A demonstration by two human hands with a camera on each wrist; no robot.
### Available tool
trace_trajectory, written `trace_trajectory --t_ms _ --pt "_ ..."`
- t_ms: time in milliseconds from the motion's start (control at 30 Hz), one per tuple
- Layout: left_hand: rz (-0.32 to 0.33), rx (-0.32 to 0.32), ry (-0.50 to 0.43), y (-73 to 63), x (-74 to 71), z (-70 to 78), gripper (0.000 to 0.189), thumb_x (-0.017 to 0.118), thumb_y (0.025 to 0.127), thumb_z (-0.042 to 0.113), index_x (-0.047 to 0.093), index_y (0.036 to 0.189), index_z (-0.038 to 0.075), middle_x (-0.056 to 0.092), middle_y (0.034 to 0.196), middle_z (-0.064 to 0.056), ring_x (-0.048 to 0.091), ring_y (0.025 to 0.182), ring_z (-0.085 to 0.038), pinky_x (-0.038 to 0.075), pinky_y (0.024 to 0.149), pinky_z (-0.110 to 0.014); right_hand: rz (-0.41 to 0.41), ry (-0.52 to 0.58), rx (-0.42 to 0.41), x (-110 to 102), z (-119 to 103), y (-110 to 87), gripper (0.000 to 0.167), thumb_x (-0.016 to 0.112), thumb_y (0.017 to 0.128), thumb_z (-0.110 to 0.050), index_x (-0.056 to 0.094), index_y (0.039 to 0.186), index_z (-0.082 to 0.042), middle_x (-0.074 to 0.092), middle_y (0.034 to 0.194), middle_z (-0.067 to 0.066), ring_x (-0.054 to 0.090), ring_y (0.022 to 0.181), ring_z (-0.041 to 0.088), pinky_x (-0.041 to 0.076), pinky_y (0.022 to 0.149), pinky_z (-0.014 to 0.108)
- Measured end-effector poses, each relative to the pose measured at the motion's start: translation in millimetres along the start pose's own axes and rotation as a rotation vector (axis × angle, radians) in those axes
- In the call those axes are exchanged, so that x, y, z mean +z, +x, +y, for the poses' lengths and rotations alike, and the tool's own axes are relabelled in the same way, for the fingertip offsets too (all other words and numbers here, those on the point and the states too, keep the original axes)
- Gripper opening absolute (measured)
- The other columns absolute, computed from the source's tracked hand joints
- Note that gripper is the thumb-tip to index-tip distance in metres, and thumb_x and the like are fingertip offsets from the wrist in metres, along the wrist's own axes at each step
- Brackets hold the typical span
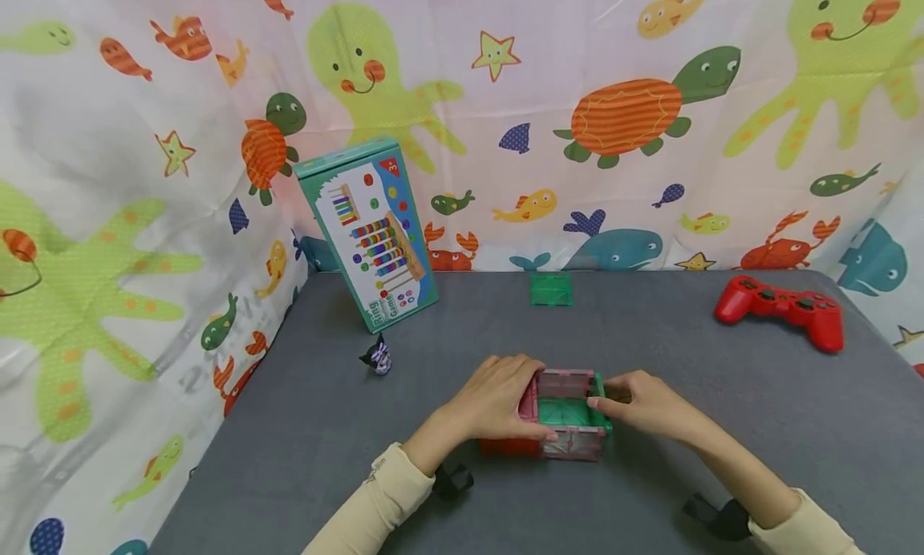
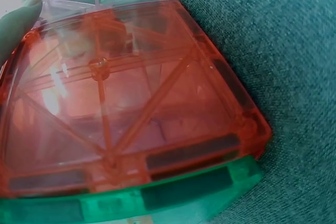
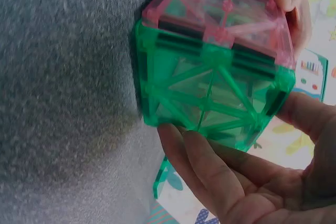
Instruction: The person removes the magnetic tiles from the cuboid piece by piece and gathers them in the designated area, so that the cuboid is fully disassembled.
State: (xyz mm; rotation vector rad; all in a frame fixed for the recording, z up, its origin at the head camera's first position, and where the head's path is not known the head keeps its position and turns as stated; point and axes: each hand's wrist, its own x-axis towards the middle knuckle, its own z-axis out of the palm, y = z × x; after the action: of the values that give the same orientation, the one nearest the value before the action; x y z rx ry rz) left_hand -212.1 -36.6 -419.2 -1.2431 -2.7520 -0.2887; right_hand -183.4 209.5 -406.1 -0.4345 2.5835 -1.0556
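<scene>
Left hand [image 1: 498, 399]: in from 7 o'clock, palm down, fingers over top, thumb on near wall, gripping tile box [image 1: 573, 443].
Right hand [image 1: 642, 403]: in from 4 o'clock, pinching green end tile [image 1: 601, 411] at box's 3 o'clock.
Tile box: on table [image 1: 289, 459], loose green tile [image 1: 552, 289] toward 12.
Left wrist only: green strip [image 2: 115, 204] at box's left end.
Right wrist only: end tile's cross-bracing face-on.

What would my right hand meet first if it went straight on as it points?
Your right hand would likely meet the green end panel first, which it seems to be touching.
</scene>
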Motion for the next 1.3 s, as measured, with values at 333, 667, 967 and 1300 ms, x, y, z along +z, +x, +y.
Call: trace_trajectory --t_ms 333,667,967,1300 --pt "0.001 0.002 -0.005 -0.9 2.0 0.1 0.083 0.06 0.067 0.072 0.047 0.126 0.014 0.055 0.116 0.004 0.05 0.104 -0.009 0.041 0.09 -0.032 0.02 -0.004 -0.028 3.1 -0.6 -1.0 0.031 0.056 0.09 -0.026 0.067 0.1 0.002 0.069 0.095 0.011 0.059 0.077 0.013 0.046 0.062 0.028" --pt "0.011 0.004 0.014 0.6 2.1 -0.2 0.084 0.059 0.067 0.073 0.047 0.126 0.014 0.055 0.117 0.004 0.05 0.107 -0.01 0.041 0.091 -0.033 0.025 0.101 -0.039 -0.2 13.3 -7.4 0.022 0.053 0.091 -0.016 0.063 0.083 0.001 0.06 0.071 -0.001 0.046 0.056 0.001 0.038 0.051 0.021" --pt "0.014 0.002 0.002 -1.0 1.1 -2.0 0.083 0.062 0.067 0.07 0.048 0.125 0.013 0.056 0.117 0.003 0.05 0.107 -0.01 0.04 0.092 -0.033 -0.207 0.545 0.03 -6.6 51.7 -24.8 0.065 0.044 0.097 -0.021 0.015 0.134 0.023 0.05 0.122 0.034 0.058 0.108 0.022 0.05 0.086 0.035" --pt "-0.004 0.009 -0.016 0.5 1.4 -0.1 0.083 0.062 0.068 0.069 0.048 0.126 0.012 0.056 0.119 0.002 0.049 0.109 -0.01 0.039 0.093 -0.034 -0.439 0.942 -0.127 -1.0 72.1 -35.3 0.078 0.039 0.095 0.001 -0.028 0.133 0.012 0.043 0.138 0.006 0.05 0.119 0.008 0.042 0.096 0.021"
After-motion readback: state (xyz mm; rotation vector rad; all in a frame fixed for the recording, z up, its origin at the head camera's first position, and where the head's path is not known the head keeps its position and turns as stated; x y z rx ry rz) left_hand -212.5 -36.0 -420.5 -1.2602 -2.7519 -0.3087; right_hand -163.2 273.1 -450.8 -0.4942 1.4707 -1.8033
